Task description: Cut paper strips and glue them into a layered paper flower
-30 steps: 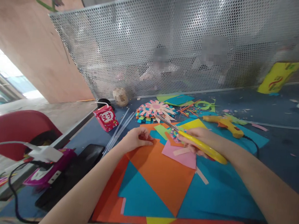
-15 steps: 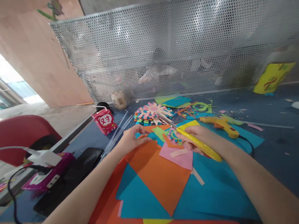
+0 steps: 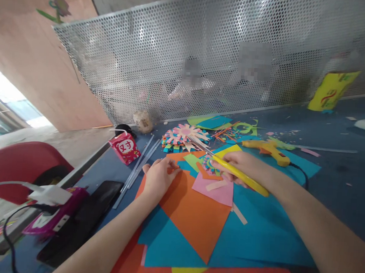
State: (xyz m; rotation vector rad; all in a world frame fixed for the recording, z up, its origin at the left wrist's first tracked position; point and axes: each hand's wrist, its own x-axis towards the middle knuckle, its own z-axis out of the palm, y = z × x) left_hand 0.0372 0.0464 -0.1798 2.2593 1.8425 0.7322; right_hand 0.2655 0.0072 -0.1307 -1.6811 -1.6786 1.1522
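My right hand (image 3: 238, 166) is closed around yellow-handled scissors (image 3: 240, 173), whose metal blades point up and to the left over the table. Just under that hand sits a small fringed paper flower (image 3: 210, 165) in blue, pink and green, partly covered. My left hand (image 3: 159, 178) pinches the upper left edge of an orange paper sheet (image 3: 196, 207) between thumb and fingers. A pink paper piece (image 3: 214, 190) with a pale strip on it overlaps that sheet. Large blue sheets (image 3: 263, 232) spread beneath. Beyond the blades, layered fringed paper flowers (image 3: 184, 136) form a pile.
A yellow glue gun (image 3: 271, 151) lies at right with its cord. Clear glue sticks (image 3: 137, 166), a red drink carton (image 3: 125, 147), a black phone-like slab (image 3: 81, 225) and a purple power strip (image 3: 55, 215) are at left. A perforated metal screen (image 3: 162, 65) stands behind.
My left hand has shifted slightly and turned, its fingers gathering at the orange sheet's edge. My right hand keeps the scissors nearly still. The whole view has moved a little.
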